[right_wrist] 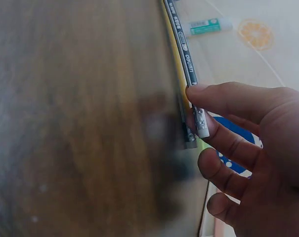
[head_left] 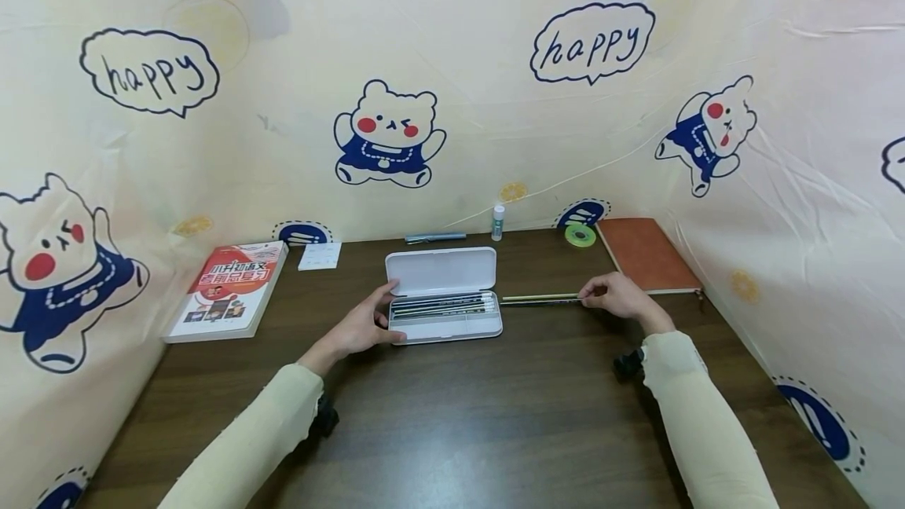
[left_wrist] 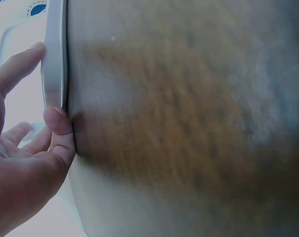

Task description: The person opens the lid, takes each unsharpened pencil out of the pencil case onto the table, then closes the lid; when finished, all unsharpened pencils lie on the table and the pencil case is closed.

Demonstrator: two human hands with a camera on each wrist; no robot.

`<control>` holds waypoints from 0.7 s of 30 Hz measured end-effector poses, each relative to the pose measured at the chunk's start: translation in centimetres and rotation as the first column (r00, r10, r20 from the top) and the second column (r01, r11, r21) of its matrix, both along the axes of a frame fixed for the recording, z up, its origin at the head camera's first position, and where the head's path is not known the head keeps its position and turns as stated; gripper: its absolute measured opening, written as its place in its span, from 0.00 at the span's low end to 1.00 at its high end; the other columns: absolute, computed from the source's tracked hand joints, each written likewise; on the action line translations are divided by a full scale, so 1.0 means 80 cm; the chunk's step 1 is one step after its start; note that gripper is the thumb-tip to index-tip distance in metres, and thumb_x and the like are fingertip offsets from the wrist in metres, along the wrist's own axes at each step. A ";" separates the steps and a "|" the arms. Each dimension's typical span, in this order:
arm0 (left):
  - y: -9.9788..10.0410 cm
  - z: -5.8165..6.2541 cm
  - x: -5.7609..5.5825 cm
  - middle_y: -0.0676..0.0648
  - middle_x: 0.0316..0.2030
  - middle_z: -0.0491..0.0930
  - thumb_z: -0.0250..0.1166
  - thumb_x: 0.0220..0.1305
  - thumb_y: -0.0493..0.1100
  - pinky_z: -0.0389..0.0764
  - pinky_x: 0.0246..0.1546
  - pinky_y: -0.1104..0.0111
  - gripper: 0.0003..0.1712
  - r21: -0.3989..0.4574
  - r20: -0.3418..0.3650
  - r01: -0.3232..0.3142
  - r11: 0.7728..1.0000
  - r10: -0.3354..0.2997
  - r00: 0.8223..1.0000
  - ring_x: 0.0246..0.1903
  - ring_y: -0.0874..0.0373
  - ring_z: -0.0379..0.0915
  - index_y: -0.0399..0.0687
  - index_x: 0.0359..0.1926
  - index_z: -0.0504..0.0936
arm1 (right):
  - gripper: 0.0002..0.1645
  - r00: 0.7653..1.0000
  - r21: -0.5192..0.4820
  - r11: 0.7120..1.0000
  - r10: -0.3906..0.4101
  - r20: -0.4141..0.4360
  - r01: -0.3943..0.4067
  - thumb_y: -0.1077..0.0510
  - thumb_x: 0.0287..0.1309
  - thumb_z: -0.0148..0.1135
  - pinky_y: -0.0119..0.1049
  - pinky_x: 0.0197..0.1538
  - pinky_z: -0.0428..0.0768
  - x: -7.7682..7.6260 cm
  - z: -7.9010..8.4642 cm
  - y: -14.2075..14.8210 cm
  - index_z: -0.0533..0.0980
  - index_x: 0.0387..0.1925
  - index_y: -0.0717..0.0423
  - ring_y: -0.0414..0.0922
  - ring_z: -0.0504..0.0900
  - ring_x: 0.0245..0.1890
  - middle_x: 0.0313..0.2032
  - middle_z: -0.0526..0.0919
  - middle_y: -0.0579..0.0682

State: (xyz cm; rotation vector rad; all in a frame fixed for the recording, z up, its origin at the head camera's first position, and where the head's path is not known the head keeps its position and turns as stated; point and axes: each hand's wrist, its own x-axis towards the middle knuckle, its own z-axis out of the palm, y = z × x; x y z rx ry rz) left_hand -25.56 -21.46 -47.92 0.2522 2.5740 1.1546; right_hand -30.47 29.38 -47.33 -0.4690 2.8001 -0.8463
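Note:
An opened white pencil case (head_left: pixel 445 331) lies on the table with its lid (head_left: pixel 441 271) raised at the back. Several dark pencils (head_left: pixel 438 305) with pale ends lie side by side inside it. My left hand (head_left: pixel 360 328) grips the case's left end, thumb at the front corner and fingers towards the back. To the right of the case, my right hand (head_left: pixel 613 294) pinches a dark pencil (right_wrist: pixel 184 49) near its white eraser end, between thumb and index finger. That pencil points left towards the case. Whether the line beside it is a second pencil or a reflection, I cannot tell.
Left of the case are a thick book (head_left: pixel 229 289) and a white card (head_left: pixel 320 256). Behind it lie a blue-grey pen (head_left: pixel 434 238) and an upright glue stick (head_left: pixel 498 223). A green tape roll (head_left: pixel 580 235) and a brown notebook (head_left: pixel 649 254) sit back right.

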 end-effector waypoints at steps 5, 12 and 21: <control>0.000 0.000 0.000 0.39 0.70 0.65 0.77 0.54 0.49 0.72 0.45 0.64 0.61 -0.009 -0.002 -0.002 1.000 0.002 1.000 0.44 0.53 0.70 0.62 0.79 0.47 | 0.05 0.999 0.002 0.999 -0.038 0.002 0.038 0.59 0.61 0.67 0.39 0.43 0.76 -0.003 -0.005 0.000 0.86 0.37 0.53 0.44 0.80 0.37 0.37 0.89 0.50; -0.001 0.000 0.000 0.39 0.70 0.64 0.77 0.55 0.49 0.72 0.45 0.64 0.61 -0.006 0.001 -0.003 1.000 0.003 1.000 0.44 0.52 0.70 0.62 0.79 0.46 | 0.05 0.998 0.025 0.998 -0.063 0.004 0.062 0.59 0.60 0.68 0.42 0.45 0.77 -0.005 -0.006 -0.001 0.87 0.37 0.51 0.47 0.82 0.41 0.39 0.89 0.51; 0.000 0.000 0.000 0.39 0.69 0.65 0.77 0.55 0.48 0.72 0.44 0.64 0.61 -0.003 -0.006 0.003 1.000 -0.003 1.000 0.44 0.52 0.70 0.62 0.79 0.47 | 0.07 0.999 0.001 0.999 -0.047 -0.020 0.047 0.56 0.60 0.68 0.40 0.44 0.75 -0.003 0.002 -0.010 0.86 0.39 0.52 0.45 0.80 0.38 0.38 0.88 0.49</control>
